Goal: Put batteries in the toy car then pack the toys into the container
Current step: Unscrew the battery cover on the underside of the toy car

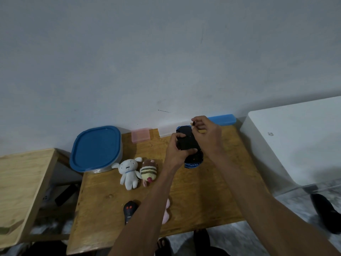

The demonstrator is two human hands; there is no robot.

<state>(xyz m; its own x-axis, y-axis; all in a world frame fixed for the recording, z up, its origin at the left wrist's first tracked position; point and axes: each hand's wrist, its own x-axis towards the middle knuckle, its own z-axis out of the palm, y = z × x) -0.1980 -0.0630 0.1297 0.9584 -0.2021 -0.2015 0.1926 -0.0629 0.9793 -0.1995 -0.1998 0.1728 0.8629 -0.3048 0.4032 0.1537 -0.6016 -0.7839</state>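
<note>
Gripping the boxy black-and-blue plastic toy car (188,145), left hand (177,152) curls while right hand (206,132) pinches something small.

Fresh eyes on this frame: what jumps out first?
Both hands meet at the back of the wooden table over the toy car, flipped underside up: the left hand grips its side while the right hand pinches a small dark piece above it. Next, the blue-lidded container, still closed, at back left, with a white plush and a striped plush lying beside it.
</note>
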